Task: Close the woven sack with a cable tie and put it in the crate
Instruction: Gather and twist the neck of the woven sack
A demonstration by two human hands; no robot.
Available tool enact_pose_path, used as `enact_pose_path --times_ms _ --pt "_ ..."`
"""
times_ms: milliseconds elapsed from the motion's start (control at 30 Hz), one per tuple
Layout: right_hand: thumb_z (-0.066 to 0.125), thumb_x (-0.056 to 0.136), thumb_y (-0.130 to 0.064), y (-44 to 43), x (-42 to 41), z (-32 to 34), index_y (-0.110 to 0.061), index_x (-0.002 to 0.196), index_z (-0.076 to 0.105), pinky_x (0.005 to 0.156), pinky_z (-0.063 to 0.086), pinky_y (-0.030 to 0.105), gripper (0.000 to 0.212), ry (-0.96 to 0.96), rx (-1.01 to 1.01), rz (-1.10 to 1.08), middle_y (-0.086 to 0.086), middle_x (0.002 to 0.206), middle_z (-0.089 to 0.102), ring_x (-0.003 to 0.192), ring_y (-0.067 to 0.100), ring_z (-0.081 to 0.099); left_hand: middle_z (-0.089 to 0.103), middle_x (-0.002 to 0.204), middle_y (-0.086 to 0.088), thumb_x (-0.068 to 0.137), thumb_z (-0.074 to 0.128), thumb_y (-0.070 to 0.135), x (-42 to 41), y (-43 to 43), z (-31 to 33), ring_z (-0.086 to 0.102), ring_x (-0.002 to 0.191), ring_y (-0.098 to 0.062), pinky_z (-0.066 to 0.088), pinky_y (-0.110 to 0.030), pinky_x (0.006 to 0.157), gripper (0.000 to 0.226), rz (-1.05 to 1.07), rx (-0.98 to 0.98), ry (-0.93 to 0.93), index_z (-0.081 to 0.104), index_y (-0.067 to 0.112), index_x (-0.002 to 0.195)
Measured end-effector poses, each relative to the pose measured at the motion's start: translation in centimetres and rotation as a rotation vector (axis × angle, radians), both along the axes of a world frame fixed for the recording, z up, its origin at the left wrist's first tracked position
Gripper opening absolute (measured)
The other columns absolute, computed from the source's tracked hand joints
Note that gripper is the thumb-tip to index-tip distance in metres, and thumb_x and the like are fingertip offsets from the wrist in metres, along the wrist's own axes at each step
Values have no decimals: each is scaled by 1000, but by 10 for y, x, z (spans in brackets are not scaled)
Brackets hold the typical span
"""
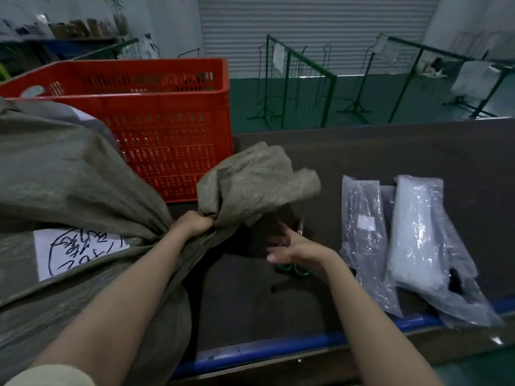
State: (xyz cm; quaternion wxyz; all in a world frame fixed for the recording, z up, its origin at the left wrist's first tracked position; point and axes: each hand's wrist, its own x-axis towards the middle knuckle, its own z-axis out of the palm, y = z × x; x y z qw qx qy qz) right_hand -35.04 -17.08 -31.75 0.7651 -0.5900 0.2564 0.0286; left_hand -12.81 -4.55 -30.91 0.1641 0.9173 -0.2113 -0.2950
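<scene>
The sack [69, 176] lies on the table [390, 151] at 9 o'clock, bulky and grey-green, with its neck gathered toward the centre. The left hand [193, 224] grips that neck, fingers curled tight round the bunched cloth. Past the fist, the loose mouth of the sack flares up toward 12 o'clock. A white label [75, 250] with black handwriting sits on the sack's side at 8 o'clock.

The right hand [295, 253] hangs just right of centre, at 3 o'clock from the left hand. Its fingers are loosely spread and hold nothing. Beneath it lie scissors [299, 270] with green handles; I cannot tell whether the hand touches them.

The red crate [167, 112] stands on the table at 11 o'clock, just behind the sack. At 3 o'clock two clear plastic bags lie side by side, one with dark contents [365, 232] and one with white [418, 232]. Green wire racks [301, 79] stand on the floor beyond the table at 1 o'clock.
</scene>
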Motion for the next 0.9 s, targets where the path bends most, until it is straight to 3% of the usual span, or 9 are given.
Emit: enact_pose_path --times_ms 100,200,267,367,467,533,667,767,900 --pt "91 41 -36 9 22 -5 -36 141 22 97 40 46 121 -73 282 -108 5 136 44 128 31 41 53 137 -13 61 52 54 0 -6 -9 52 123 -30 38 -38 109 84 -16 135 -14 47 13 134" --pt "68 71 -54 17 55 0 -21 144 33 107 33 48 87 20 224 -248 6 150 38 134 31 38 42 147 -8 71 49 62 -1 -10 -22 41 134 -27 21 -45 117 89 -96 277 -165 32 14 144" --pt "68 73 -52 17 75 -2 -20 142 36 110 30 51 82 73 305 -368 6 146 43 135 31 39 40 148 -7 71 50 65 -3 -11 -24 38 136 -27 16 -50 117 90 -211 322 -206 28 16 145" --pt "82 55 -46 11 96 -11 -16 136 48 106 40 50 92 37 478 -518 10 133 58 122 32 53 55 134 -7 73 58 55 -4 -5 -23 47 128 -27 19 -46 114 71 -356 311 -225 45 17 132" --pt "71 73 -42 12 106 -15 -12 131 53 103 42 44 67 -43 549 -565 13 131 59 120 33 54 62 105 -6 72 64 41 -2 0 -20 55 113 -26 26 -38 99 41 -460 183 -185 59 17 104" --pt "61 83 -42 11 109 -17 -10 133 51 103 41 44 61 -167 608 -551 14 135 56 123 32 51 63 102 -7 68 67 36 4 1 -16 55 109 -26 30 -36 96 34 -434 59 -106 59 18 95" --pt "58 83 -41 5 100 -10 -11 114 63 93 46 45 44 -309 769 -591 15 113 68 111 32 57 65 116 -8 54 72 29 16 2 -18 57 114 -27 43 -40 104 57 -281 -214 88 65 14 108" --pt "54 84 -22 -9 88 5 -8 98 66 95 46 42 23 -373 708 -646 13 96 71 99 30 60 63 121 -8 57 78 22 18 3 -19 57 115 -23 46 -41 101 62 -335 -282 169 62 13 116" --pt "49 86 -7 -39 66 11 -7 82 72 87 50 38 24 -498 628 -825 11 84 74 84 26 69 59 128 4 47 74 53 14 -3 -19 52 121 -19 36 -43 107 91 -399 -231 -8 47 27 130"
